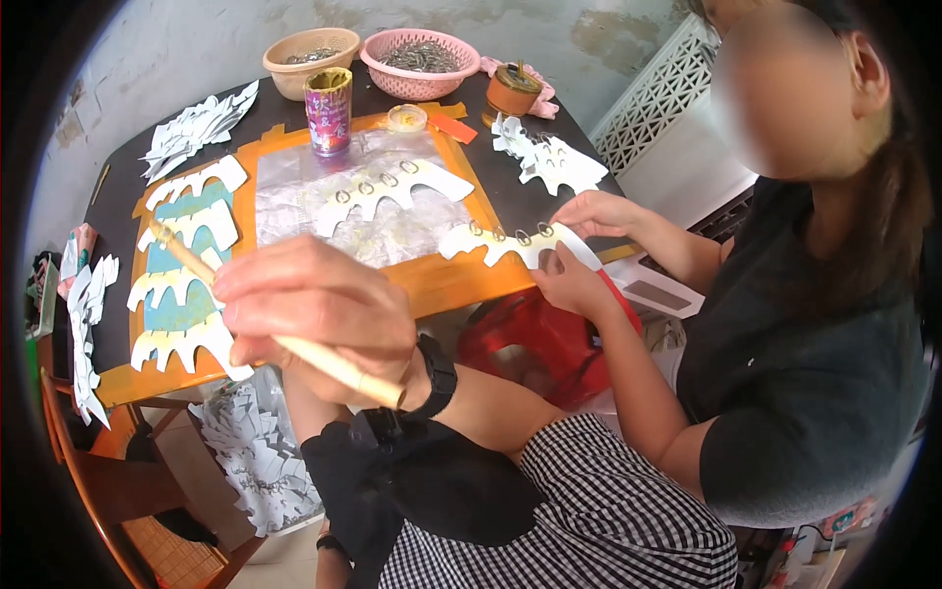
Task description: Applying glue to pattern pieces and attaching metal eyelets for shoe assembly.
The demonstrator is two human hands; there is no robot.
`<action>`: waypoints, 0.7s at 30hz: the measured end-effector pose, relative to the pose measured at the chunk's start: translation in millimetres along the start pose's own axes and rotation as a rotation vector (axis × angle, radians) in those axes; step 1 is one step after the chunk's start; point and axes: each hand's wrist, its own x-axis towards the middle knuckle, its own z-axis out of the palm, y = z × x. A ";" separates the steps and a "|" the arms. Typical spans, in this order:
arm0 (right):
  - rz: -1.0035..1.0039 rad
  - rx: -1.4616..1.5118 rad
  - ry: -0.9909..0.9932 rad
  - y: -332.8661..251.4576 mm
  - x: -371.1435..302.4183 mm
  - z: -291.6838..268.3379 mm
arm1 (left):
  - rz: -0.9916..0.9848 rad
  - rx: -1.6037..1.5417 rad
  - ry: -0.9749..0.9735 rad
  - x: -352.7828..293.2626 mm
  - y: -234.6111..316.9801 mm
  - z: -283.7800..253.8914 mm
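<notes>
My right hand (314, 314), with a black watch on its wrist, is shut on a long wooden brush (334, 365). The brush tip reaches a row of white paper cutouts (186, 228) lying on a pale blue sheet at the left of an orange board (446, 280). My left hand is out of view. Across from me, a person in a dark grey top holds a white cutout with metal rings (510, 240) in both hands at the board's right edge.
A clear plastic sheet with another ringed cutout (388, 187) covers the board's middle. A patterned cup (329, 110), a tan bowl (309, 54), a pink basket of metal pieces (420, 61), a small round tin (512, 91) and cutout stacks (196, 128) sit on the dark table. A red bag (525, 344) lies below.
</notes>
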 end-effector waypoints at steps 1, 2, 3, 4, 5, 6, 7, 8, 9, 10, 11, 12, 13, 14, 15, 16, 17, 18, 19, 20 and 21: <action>0.009 0.040 -0.006 3.8 -3.2 4.3 | -0.006 -0.003 0.007 2.8 -0.4 -0.6; 0.052 0.034 -0.016 5.4 -7.4 7.4 | -0.012 -0.006 0.012 6.9 0.4 -1.2; 0.054 0.030 -0.020 8.3 -7.3 7.7 | -0.017 -0.005 0.011 12.0 3.9 -2.4; 0.065 0.024 -0.052 12.3 -5.6 6.0 | -0.023 -0.004 0.008 18.5 8.5 -3.4; 0.076 0.015 -0.085 17.1 -3.6 4.0 | -0.030 -0.001 0.003 26.7 14.1 -4.2; 0.095 0.004 -0.082 21.5 -1.9 3.7 | -0.037 0.006 -0.003 35.6 21.6 -7.1; 0.102 -0.001 -0.082 27.8 -4.8 2.9 | -0.047 0.010 -0.003 43.7 27.7 -11.8; 0.154 0.007 -0.101 34.3 -9.7 -0.2 | -0.058 0.015 -0.004 53.2 34.6 -16.2; 0.202 0.015 -0.120 40.8 -10.8 -1.8 | -0.065 0.020 -0.005 64.6 44.6 -21.4; 0.206 0.015 -0.120 43.8 -10.4 -3.2 | -0.073 0.022 -0.001 76.2 52.8 -27.9; 0.285 0.062 -0.164 44.5 -8.6 -6.3 | -0.080 0.024 0.003 88.4 60.9 -34.0; 0.360 0.077 -0.220 44.2 -0.2 -11.9 | -0.082 0.029 -0.028 108.3 74.1 -27.3; 0.381 0.049 -0.214 51.1 5.3 -18.7 | -0.105 0.044 -0.048 119.7 85.2 -24.7; 0.412 0.060 -0.208 58.6 11.3 -24.7 | -0.129 0.061 -0.070 131.2 96.3 -21.4; 0.444 0.099 -0.200 62.7 11.9 -22.8 | -0.154 0.067 -0.066 131.4 95.6 -26.8; 0.492 0.119 -0.195 66.0 15.0 -20.4 | -0.178 0.074 -0.059 130.3 95.3 -32.7; 0.511 0.122 -0.182 71.5 15.6 -16.3 | -0.203 0.084 -0.049 127.2 95.3 -39.5; 0.518 0.145 -0.165 74.2 20.0 -15.8 | -0.220 0.093 -0.057 127.3 98.1 -37.3; 0.523 0.173 -0.144 75.8 22.9 -16.3 | -0.238 0.103 -0.059 124.1 100.6 -36.8; 0.547 0.167 -0.143 75.7 24.7 -17.6 | -0.254 0.114 -0.054 117.7 102.6 -38.0; 0.541 0.116 -0.140 76.3 27.0 -22.0 | -0.250 0.141 -0.095 130.3 129.1 -18.9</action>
